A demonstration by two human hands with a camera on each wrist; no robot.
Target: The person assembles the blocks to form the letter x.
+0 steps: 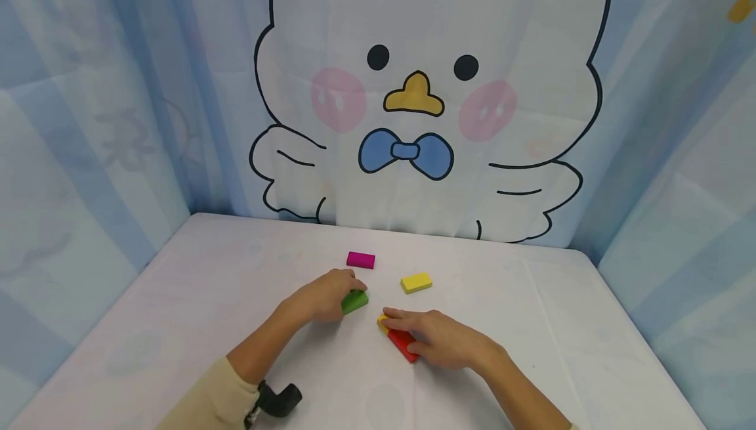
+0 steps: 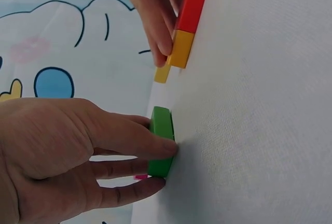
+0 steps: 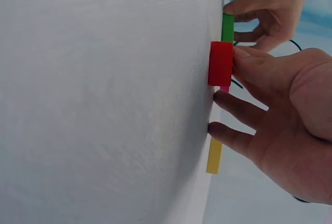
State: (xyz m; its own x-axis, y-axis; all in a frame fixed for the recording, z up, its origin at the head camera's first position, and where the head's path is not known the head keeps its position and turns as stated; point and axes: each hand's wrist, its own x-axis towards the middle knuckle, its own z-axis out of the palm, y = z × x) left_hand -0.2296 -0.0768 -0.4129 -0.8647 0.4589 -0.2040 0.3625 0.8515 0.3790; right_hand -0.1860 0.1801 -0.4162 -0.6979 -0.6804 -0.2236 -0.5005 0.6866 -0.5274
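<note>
My left hand pinches a green block between thumb and fingers, low over the white tabletop. In the left wrist view the thumb lies across the near side of the green block. To the right, my right hand holds a red block, its thumb against the near end. An orange-yellow block sits end to end with the red one, and fingers of the right hand rest over it. The right wrist view shows the red block's end face beside the thumb.
Behind the hands lie a magenta block and a pale yellow block. The white tabletop ends at a hanging curtain with a cartoon bird. A black device is strapped at the left wrist.
</note>
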